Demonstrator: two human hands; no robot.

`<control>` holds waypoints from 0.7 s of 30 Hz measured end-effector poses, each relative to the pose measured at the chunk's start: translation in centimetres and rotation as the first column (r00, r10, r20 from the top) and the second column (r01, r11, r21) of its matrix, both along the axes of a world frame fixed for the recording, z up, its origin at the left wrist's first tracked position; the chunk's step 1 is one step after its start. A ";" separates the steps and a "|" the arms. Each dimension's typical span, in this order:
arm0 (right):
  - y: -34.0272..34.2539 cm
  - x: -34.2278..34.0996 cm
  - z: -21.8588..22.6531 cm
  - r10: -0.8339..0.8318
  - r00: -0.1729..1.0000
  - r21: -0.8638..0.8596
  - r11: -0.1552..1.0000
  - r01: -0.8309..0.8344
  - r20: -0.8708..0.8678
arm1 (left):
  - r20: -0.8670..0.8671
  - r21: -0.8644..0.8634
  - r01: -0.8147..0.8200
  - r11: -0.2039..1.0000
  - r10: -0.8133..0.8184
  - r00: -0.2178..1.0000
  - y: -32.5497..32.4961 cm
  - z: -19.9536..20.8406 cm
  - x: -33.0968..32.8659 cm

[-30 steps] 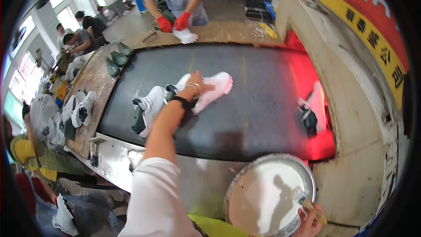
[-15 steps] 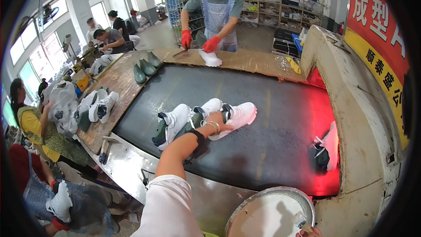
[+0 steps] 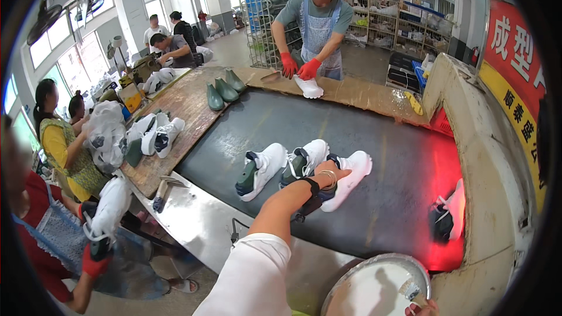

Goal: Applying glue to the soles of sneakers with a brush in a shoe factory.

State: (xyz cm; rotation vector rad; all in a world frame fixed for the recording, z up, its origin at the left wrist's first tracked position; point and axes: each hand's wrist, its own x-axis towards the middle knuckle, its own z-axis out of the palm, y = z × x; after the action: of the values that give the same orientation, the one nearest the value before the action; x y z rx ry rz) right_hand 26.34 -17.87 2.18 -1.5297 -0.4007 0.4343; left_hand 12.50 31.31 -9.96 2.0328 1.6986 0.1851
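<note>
Reaching over a flat black conveyor belt (image 3: 246, 123), the bare left hand (image 3: 329, 169) is laid on the rightmost of three white lace-up sneakers, its thumb being extended across the upper. This rightmost sneaker (image 3: 345, 188) is tilted diagonally on the belt, with its toe pointed away; since the fingers are mostly hidden, it cannot be told whether it is gripped or merely touched. Just beside it on the left, a white middle sneaker (image 3: 316, 151) is partly covered by the hand, and next to that, a white left sneaker (image 3: 266, 164) with a dark green form inside is seen.

At the lower edge, a pale-handled paintbrush (image 3: 411, 289) is grasped by the bare right hand (image 3: 422, 309), its bristles being held over a round metal basin (image 3: 425, 275) of white liquid (image 3: 357, 292). Another white shoe (image 3: 456, 208) is bathed in red light at the belt's right end. Across the belt, a white shoe piece (image 3: 308, 88) is handled by a co-worker in red gloves (image 3: 309, 69).
</note>
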 end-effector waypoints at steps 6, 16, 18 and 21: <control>-1.5 0.7 -3.0 -0.046 0.998 -0.101 0.994 0.050 0.046 | 0.589 -0.152 0.428 0.891 -0.266 0.763 -8.5 -3.7 -8.8; 2.9 0.6 -9.6 0.185 0.935 -0.232 0.966 -0.116 0.302 | 0.699 -0.544 0.726 0.420 0.706 0.115 -32.3 -1.2 -18.3; 3.5 -0.1 -11.0 0.321 0.850 -0.402 0.904 -0.144 0.417 | 0.688 -0.566 0.706 0.426 0.716 0.119 -35.6 -1.5 -20.6; 3.6 -1.2 -10.9 0.452 0.784 -0.617 0.778 -0.114 0.425 | 0.683 -0.592 0.657 0.467 0.723 0.101 -39.0 -2.1 -21.4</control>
State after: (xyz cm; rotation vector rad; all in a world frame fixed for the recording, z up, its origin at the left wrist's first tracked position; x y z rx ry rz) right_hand 25.16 -14.22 -8.69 -2.1961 -1.0658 0.3594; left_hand -8.90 -7.68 -12.01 0.4269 0.4682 0.4542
